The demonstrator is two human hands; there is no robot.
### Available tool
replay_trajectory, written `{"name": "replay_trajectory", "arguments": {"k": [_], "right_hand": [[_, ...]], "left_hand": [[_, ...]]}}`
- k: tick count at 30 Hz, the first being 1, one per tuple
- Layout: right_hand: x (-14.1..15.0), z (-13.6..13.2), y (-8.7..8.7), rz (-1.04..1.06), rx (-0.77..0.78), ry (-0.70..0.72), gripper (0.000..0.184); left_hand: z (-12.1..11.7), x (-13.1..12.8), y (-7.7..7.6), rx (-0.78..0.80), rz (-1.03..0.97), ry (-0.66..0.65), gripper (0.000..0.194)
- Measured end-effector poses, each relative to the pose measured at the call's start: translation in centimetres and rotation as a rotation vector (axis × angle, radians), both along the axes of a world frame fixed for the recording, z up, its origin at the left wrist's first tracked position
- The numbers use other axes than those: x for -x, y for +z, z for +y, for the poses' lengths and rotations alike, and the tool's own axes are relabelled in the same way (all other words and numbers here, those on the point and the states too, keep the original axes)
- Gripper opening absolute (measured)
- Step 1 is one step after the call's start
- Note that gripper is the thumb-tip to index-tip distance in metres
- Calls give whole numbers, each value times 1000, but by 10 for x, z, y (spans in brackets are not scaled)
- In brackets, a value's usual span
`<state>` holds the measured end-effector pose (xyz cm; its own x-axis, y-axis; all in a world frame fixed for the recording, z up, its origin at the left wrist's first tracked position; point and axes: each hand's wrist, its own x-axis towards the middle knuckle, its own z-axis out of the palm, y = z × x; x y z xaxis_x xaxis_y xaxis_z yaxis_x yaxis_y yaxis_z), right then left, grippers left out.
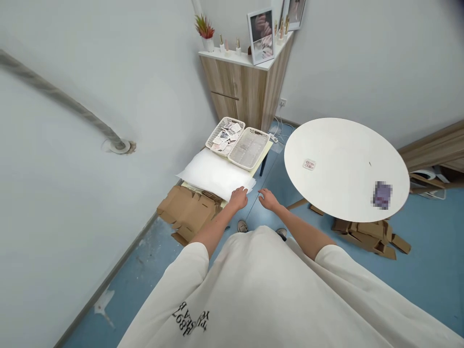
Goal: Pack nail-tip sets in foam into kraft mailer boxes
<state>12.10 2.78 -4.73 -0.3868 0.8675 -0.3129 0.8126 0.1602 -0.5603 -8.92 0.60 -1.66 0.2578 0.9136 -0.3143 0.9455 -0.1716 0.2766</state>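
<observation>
My left hand (239, 197) is at the near right corner of a stack of white paper sheets (217, 170), its fingers loosely bent and nothing visible in them. Whether it touches the paper I cannot tell. My right hand (267, 198) hangs in the air over the floor, a little to the right of the sheets, with thumb and fingers apart and nothing between them. Behind the paper, two white plastic baskets stand side by side. Small printed cards or packets fill the left basket (225, 136); the right basket (249, 148) shows a clear, see-through layer inside.
A round white table (344, 169) to the right bears a small printed card (309, 164) and a blurred purple item (382, 195). Flattened cardboard (192, 212) lies at left; more cardboard boxes (366, 236) lie below the round table. A wooden cabinet (242, 82) stands behind.
</observation>
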Motion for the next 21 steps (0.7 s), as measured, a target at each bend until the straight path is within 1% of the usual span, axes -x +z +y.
{"name": "replay_trajectory", "arguments": {"k": [3, 6, 10, 13, 17, 21], "right_hand": [[35, -8, -6, 36, 38, -29, 43], [57, -13, -10, 59, 85, -82, 43], [72, -17, -13, 62, 161, -166, 43], [76, -17, -15, 62, 186, -201, 43], [77, -16, -20, 63, 211, -236, 43], [77, -16, -25, 78, 261, -293, 42]], "left_hand": [[-1, 31, -6, 52, 50, 2, 43], [4, 46, -15, 129, 57, -21, 46], [10, 46, -29, 245, 53, -75, 50], [10, 41, -35, 287, 85, -93, 49], [7, 40, -37, 241, 88, -115, 47], [8, 46, -34, 212, 57, -116, 47]]}}
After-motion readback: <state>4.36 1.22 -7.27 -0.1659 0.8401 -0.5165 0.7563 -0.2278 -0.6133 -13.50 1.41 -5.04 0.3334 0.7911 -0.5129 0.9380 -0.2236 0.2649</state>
